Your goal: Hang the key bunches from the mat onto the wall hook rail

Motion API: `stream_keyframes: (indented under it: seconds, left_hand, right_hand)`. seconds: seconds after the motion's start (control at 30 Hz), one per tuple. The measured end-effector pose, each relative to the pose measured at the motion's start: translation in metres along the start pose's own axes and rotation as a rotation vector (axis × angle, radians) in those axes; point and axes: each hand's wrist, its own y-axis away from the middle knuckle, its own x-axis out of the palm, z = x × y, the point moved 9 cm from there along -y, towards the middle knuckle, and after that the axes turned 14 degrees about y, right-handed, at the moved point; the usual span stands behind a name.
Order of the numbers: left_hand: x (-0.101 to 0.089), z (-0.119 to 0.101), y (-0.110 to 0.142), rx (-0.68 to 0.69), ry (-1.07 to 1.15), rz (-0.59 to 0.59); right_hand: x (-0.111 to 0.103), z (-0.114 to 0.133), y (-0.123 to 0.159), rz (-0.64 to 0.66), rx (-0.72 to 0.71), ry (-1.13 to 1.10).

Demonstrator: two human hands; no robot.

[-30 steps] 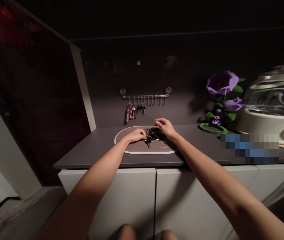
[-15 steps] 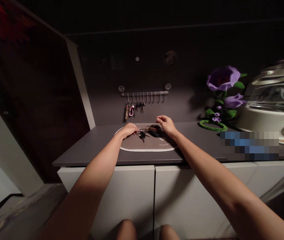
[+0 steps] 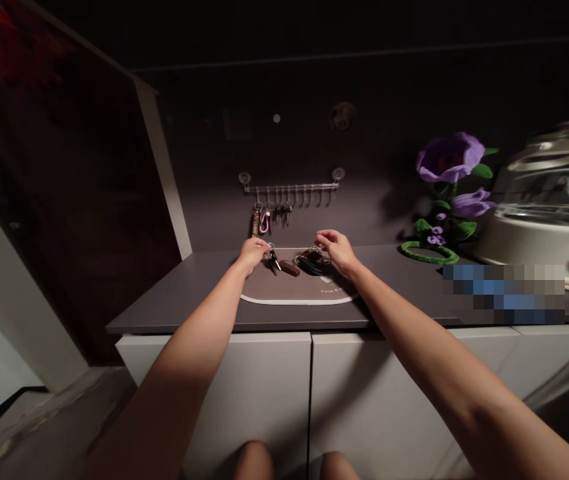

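Note:
My left hand (image 3: 254, 255) is pinched closed on a ring of keys (image 3: 274, 259), which hang just over the brown mat (image 3: 284, 290). A reddish-brown fob (image 3: 290, 268) lies on the mat beside these keys; I cannot tell whether it is joined to them. My right hand (image 3: 338, 249) has thumb and forefinger together at the right edge of a small heap of key rings and dark fobs (image 3: 310, 264). What those fingertips hold, if anything, is too small to make out.
Above the mat, a clear hook rail (image 3: 291, 188) on the wall carries several keys, a tan tag (image 3: 255, 223) and a pink carabiner (image 3: 264, 222). Purple artificial flowers (image 3: 451, 157) and a cream appliance (image 3: 539, 233) stand on the counter (image 3: 174, 293) at right, near a blurred-out patch.
My left hand has moved slightly left and up with the keys, away from the heap. The brown fob now shows plainly between them. My right hand has hardly moved.

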Motion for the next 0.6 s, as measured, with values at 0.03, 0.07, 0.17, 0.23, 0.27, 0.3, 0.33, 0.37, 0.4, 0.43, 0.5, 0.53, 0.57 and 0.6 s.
stream_keyframes:
  seconds: [0.03,0.07,0.17,0.23,0.27,0.3,0.33,0.37,0.4,0.43,0.5,0.53,0.57,0.6]
  left_hand:
    - [0.0,-0.003,0.0,0.017,0.032,-0.002]
    - [0.001,-0.006,0.001,0.032,0.058,0.001]
    - [0.003,-0.014,0.002,0.07,0.101,0.023]
    - [0.005,-0.02,0.004,0.087,0.135,0.047]
    - [0.007,-0.022,0.004,0.092,0.155,0.059]
    - [0.008,-0.024,0.005,0.094,0.175,0.071]
    - [0.01,-0.025,0.006,0.094,0.194,0.084]
    - [0.012,-0.027,0.007,0.094,0.208,0.099]
    - [0.014,-0.028,0.008,0.096,0.215,0.114]
    - [0.017,-0.03,0.009,0.101,0.22,0.131]
    - [0.022,-0.032,0.012,0.109,0.233,0.163]
    - [0.024,-0.033,0.013,0.109,0.244,0.177]
    - [0.027,-0.033,0.015,0.105,0.257,0.19]
    - [0.029,-0.033,0.016,0.1,0.269,0.202]
  right_hand:
    - [0.0,0.001,0.0,0.0,-0.003,-0.008]
    - [0.0,0.002,0.0,0.001,-0.009,-0.015]
    - [0.002,0.006,0.001,0.012,-0.018,-0.043]
    - [0.003,0.009,0.002,0.023,-0.02,-0.059]
    - [0.003,0.01,0.003,0.027,-0.023,-0.066]
    - [0.004,0.012,0.004,0.031,-0.029,-0.069]
    - [0.004,0.015,0.004,0.037,-0.037,-0.072]
    - [0.005,0.017,0.005,0.045,-0.047,-0.073]
    - [0.006,0.02,0.006,0.052,-0.058,-0.074]
    - [0.007,0.023,0.007,0.063,-0.069,-0.077]
    - [0.011,0.029,0.01,0.093,-0.094,-0.09]
    - [0.014,0.031,0.011,0.109,-0.104,-0.1]
    - [0.016,0.034,0.013,0.126,-0.113,-0.108]
    - [0.019,0.036,0.014,0.143,-0.121,-0.114]
